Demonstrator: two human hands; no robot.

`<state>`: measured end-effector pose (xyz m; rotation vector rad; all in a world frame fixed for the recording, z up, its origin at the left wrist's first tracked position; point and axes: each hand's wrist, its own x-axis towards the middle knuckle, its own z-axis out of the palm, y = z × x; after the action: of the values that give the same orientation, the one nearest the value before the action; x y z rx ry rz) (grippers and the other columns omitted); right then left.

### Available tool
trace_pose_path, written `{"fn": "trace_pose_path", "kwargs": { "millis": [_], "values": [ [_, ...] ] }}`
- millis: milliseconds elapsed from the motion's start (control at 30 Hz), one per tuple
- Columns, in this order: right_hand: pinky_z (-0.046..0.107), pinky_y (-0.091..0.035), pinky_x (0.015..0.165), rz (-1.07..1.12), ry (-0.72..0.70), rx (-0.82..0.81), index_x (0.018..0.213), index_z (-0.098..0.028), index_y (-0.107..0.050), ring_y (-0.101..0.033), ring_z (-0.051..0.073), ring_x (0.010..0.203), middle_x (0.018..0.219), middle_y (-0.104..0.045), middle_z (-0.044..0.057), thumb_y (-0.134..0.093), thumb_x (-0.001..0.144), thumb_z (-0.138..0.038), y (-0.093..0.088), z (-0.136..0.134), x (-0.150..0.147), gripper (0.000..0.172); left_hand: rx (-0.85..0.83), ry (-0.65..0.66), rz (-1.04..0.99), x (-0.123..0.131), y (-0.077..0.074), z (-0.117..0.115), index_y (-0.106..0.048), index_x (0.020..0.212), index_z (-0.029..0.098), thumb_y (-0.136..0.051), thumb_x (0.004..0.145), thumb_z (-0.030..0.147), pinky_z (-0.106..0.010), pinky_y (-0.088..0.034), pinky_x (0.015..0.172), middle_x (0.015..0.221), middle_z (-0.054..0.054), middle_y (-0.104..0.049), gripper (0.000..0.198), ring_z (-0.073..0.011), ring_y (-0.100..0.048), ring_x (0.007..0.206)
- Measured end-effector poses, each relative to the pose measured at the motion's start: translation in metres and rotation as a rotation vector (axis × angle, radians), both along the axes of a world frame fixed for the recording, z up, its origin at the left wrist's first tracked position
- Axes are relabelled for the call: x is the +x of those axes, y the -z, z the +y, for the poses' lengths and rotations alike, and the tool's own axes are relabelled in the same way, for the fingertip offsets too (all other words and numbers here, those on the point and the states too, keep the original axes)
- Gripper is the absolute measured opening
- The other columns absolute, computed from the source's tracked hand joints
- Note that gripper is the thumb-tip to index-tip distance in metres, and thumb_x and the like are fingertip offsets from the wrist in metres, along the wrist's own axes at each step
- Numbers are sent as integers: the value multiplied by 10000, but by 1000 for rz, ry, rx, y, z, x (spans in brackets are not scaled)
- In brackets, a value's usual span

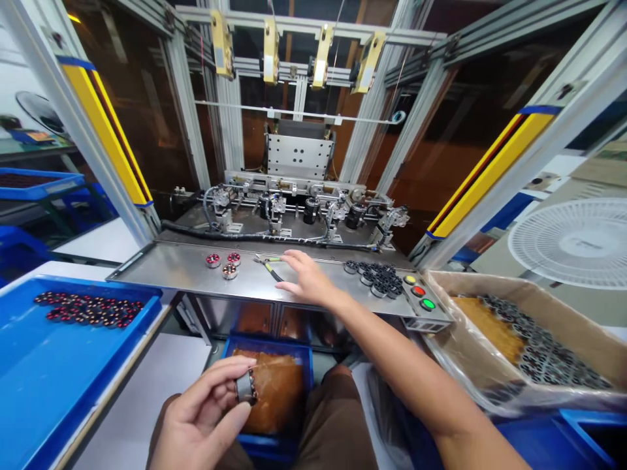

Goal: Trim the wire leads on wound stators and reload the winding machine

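Observation:
My left hand [210, 408] pinches a wound motor stator [245, 386] between thumb and fingers, its copper-coloured windings facing right. My right hand [307, 277] reaches over the metal shelf with thumb and fingers apart. Just left of it lie side cutters [269, 266] with green-and-black handles, the handle ends close to my fingertips and thumb; whether they touch, I cannot tell. Three wound stators [230, 271] with red and copper wire stand on the shelf to the left. A cluster of dark stator cores [379, 279] sits to the right.
Behind the shelf is a winding machine [298, 212] with several stations. Push buttons [418, 291] are at the shelf's right end. A blue tray [44, 365] of wound stators is at left, a plastic-lined box [578, 313] of cores at right. A blue bin [307, 365] stands below.

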<state>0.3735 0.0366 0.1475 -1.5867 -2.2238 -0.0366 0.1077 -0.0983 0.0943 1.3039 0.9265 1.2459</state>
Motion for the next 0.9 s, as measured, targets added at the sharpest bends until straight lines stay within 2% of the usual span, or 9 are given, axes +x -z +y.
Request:
{"fn": "trace_pose_path", "kwargs": {
  "millis": [100,233,300,433,533,633,733,800,900],
  "values": [
    [530,-287,1180,-46,46,-65,1463,-65,-423,-312,397,1448,1545,-350,271,-700,823,-536,20,33,-10,841,26,17,-20,-9,6,4,-760,1004,273,-745,810,310,-166,-524,931,1133,-46,-747,198,-183,-691,1086],
    [657,-221,1145,-113,85,-125,1483,-66,-392,-268,466,1447,1552,-316,301,-536,916,-568,34,42,-12,771,22,-16,-75,-21,17,7,-744,993,273,-700,854,295,-187,-515,964,1126,-31,-748,148,-169,-675,1103],
    [657,-236,1131,-144,87,-135,1465,-85,-420,-286,455,1437,1551,-342,271,-514,943,-507,32,38,-8,678,17,-33,-94,-23,21,7,-736,987,268,-688,867,291,-179,-489,997,1118,-24,-747,132,-157,-658,1126],
    [560,-320,1100,-189,48,-123,1373,-140,-519,-392,373,1357,1486,-451,197,-492,962,-405,24,25,1,490,-21,-18,-112,-22,23,4,-712,1011,266,-651,900,278,-189,-432,1068,1174,-12,-722,128,-146,-598,1210],
    [505,-384,1035,-186,38,-105,1326,-123,-543,-492,334,1194,1327,-534,203,-529,931,-402,23,16,6,484,-42,-9,-92,-21,21,2,-709,1045,243,-657,896,291,-197,-425,1079,1200,-30,-710,165,-160,-585,1226],
    [471,-399,1012,-145,32,-105,1266,-75,-572,-513,315,1092,1178,-561,209,-547,902,-331,25,11,14,446,-80,-10,-86,-20,15,-1,-703,1109,214,-682,875,314,-233,-473,1050,1237,-65,-696,256,-203,-601,1218],
    [476,-391,1021,-39,31,-111,1203,-58,-597,-515,312,1078,1119,-578,208,-517,890,-265,25,9,28,384,-140,61,-146,-18,7,-4,-673,1187,208,-698,862,295,-306,-533,1005,1298,-91,-671,338,-249,-629,1195],
    [475,-417,997,83,37,-116,1220,-62,-580,-542,299,1052,1107,-591,202,-466,910,-280,21,4,39,395,-152,95,-182,-17,4,-4,-666,1198,219,-715,850,259,-307,-550,985,1302,-83,-674,354,-246,-650,1169],
    [412,-524,824,294,33,-158,1323,-74,-466,-626,243,861,992,-638,159,-230,996,-348,16,-20,45,487,-147,79,-170,-14,6,-3,-668,1188,234,-740,831,226,-250,-544,980,1291,-58,-687,364,-217,-666,1149]
  ]
}}
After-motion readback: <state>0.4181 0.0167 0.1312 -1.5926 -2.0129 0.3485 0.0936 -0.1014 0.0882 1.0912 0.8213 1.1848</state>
